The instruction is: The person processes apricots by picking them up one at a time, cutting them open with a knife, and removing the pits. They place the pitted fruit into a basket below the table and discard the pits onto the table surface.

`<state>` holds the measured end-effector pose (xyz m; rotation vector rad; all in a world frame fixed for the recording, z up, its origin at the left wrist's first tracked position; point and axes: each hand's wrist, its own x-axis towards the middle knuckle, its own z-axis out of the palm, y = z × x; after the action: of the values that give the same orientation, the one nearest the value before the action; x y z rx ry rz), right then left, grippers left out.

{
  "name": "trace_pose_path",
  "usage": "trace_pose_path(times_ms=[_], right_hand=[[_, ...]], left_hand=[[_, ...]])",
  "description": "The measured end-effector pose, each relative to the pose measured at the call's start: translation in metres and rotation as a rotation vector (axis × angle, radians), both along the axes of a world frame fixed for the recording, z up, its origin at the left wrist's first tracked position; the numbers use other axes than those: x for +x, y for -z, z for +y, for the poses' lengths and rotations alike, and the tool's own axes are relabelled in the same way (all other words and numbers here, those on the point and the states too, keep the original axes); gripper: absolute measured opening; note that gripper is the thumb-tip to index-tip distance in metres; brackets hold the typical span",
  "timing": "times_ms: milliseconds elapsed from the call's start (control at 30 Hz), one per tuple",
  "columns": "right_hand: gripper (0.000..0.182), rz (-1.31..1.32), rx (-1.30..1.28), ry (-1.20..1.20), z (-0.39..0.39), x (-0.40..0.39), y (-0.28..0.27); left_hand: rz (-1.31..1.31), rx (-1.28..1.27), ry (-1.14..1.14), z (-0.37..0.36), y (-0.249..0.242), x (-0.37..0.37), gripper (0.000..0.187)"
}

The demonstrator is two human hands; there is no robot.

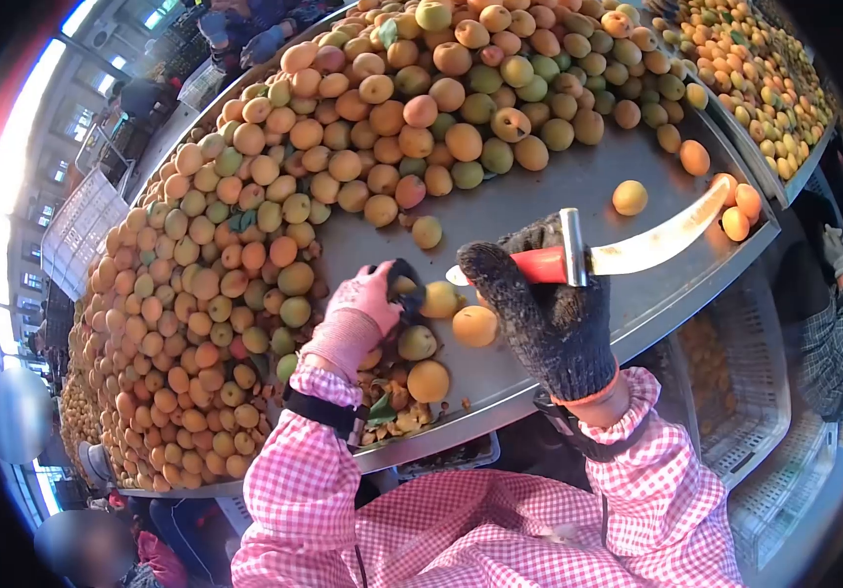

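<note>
My left hand (363, 299), in a pink glove with dark fingertips, curls round an apricot (404, 285) that is partly hidden by the fingers. Right beside those fingertips lies another apricot (439, 300). My right hand (559, 323), in a dark grey knitted glove, is closed round the red handle of a curved knife (662, 245). The blade points right and slightly up, and a metal crosspiece stands where it meets the handle. An orange apricot (475, 326) rests on the metal tabletop (539, 201) between my two hands.
A large heap of apricots (245, 250) covers the table's left and far side. Its raised metal rim (485, 416) runs close to my body. Beyond the right corner is another fruit-filled table (765, 88). Plastic crates (750, 382) stand below right, near a person in checked clothing (838, 353).
</note>
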<state>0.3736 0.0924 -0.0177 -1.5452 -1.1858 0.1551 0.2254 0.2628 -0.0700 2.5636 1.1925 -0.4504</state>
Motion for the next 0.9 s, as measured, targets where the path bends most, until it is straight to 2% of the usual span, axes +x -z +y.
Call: trace_pose_path(times_ms=[33,67,100,133,200,267,300,333,400,433,467,500,533,567,600,633,667,733,767,800,867,900], right_hand=[[0.017,0.094,-0.003,-0.030,0.002,0.000,0.001],[0.018,0.185,-0.003,-0.063,0.004,-0.002,-0.001],[0.022,0.290,-0.128,-0.027,0.004,-0.004,-0.009],[0.022,0.287,-0.119,-0.037,0.003,-0.004,-0.012],[0.027,0.264,-0.076,-0.201,-0.004,-0.008,-0.015],[0.028,0.251,-0.045,-0.316,-0.013,-0.017,-0.009],[0.027,0.165,-0.045,-0.387,-0.017,-0.023,-0.013],[0.026,0.074,-0.042,-0.458,-0.018,-0.032,-0.018],[0.028,0.115,-0.042,-0.514,-0.025,-0.061,-0.017],[0.029,0.224,-0.049,-0.554,-0.035,-0.076,-0.013],[0.031,0.339,-0.068,-0.589,-0.047,-0.091,-0.010],[0.032,0.383,-0.120,-0.586,-0.058,-0.110,-0.011],[0.032,0.524,-0.150,-0.626,-0.074,-0.127,-0.019],[0.031,0.459,-0.038,-0.637,-0.085,-0.146,-0.022],[0.031,0.393,0.078,-0.644,-0.094,-0.160,-0.026],[0.026,0.342,-0.065,-0.630,-0.102,-0.167,-0.038],[0.026,0.330,-0.079,-0.629,-0.109,-0.175,-0.040],[0.024,0.261,-0.299,-0.595,-0.124,-0.188,-0.042],[0.025,0.212,-0.292,-0.563,-0.129,-0.194,-0.042],[0.025,0.199,-0.300,-0.558,-0.135,-0.201,-0.040],[0.026,-0.038,-0.234,-0.451,-0.145,-0.213,-0.037],[0.028,-0.158,-0.213,-0.414,-0.149,-0.218,-0.036]], left_hand=[[-0.071,0.005,-0.053,0.003,0.001,-0.002,0.059],[-0.070,0.006,-0.055,0.005,0.003,-0.011,0.059],[-0.202,0.102,-0.036,0.002,0.004,-0.027,0.055],[-0.334,0.202,-0.015,-0.004,0.004,-0.040,0.052],[-0.888,-0.258,-0.434,-0.045,-0.047,-0.057,0.039],[-1.207,-0.501,-0.534,-0.075,-0.066,-0.099,0.041],[-1.323,-0.643,-0.686,-0.095,-0.077,-0.114,0.048],[-1.694,-0.965,-0.643,-0.113,-0.081,-0.117,0.042],[-1.206,0.038,-0.408,-0.150,-0.081,-0.128,0.043],[-1.545,-0.549,-0.657,-0.163,-0.081,-0.141,0.053],[-1.393,-0.137,-0.542,-0.173,-0.072,-0.145,0.036],[-1.669,-0.509,-0.807,-0.180,-0.072,-0.152,0.033],[-1.912,-0.915,-1.065,-0.186,-0.070,-0.159,0.040],[-2.102,-1.356,-0.937,-0.191,-0.055,-0.178,0.040],[-2.129,-0.992,-0.641,-0.207,-0.045,-0.178,0.048],[-1.821,-0.444,-0.501,-0.212,-0.035,-0.183,0.052],[-1.446,0.043,-0.356,-0.217,-0.029,-0.186,0.055],[-1.371,0.083,-0.383,-0.233,-0.069,-0.180,0.055],[-1.557,-0.289,-0.696,-0.236,-0.084,-0.179,0.041],[-1.690,-0.689,-1.010,-0.240,-0.090,-0.180,0.053],[-1.688,-0.687,-1.045,-0.250,-0.087,-0.186,0.054],[-1.715,-0.482,-0.972,-0.256,-0.087,-0.186,0.055]])
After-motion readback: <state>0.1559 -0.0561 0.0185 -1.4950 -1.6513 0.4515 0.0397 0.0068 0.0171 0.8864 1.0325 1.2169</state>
